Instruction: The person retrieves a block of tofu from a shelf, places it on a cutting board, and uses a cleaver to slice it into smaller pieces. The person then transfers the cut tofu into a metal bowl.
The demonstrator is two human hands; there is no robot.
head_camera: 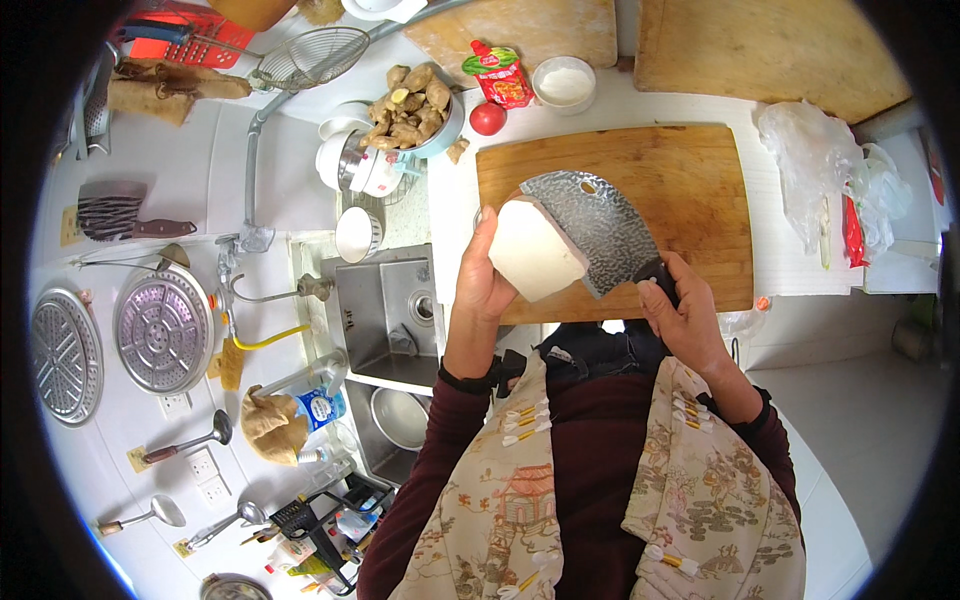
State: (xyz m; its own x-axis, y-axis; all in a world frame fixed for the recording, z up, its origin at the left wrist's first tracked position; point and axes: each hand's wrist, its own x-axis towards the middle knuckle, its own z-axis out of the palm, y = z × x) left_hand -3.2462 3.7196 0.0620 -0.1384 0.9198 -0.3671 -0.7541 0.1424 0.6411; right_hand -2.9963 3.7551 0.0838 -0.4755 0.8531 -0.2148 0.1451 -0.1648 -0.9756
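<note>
A thick white block that looks like tofu [536,250] rests in my left hand [484,270], with the thumb along its left side. My right hand [679,311] is closed around the black handle [660,283] of a broad kitchen knife. The knife's hammered grey blade [596,217], with a hole near its tip, lies against the right side of the block. Both are held over a wooden cutting board [697,172]. Part of my left hand is hidden by the block.
Behind the board are a tomato [487,118], a red spouted pouch [501,77], a bowl of white powder [564,85] and a bowl of ginger [420,112]. Left lies a steel sink [382,315]. Plastic bags [810,161] lie at right.
</note>
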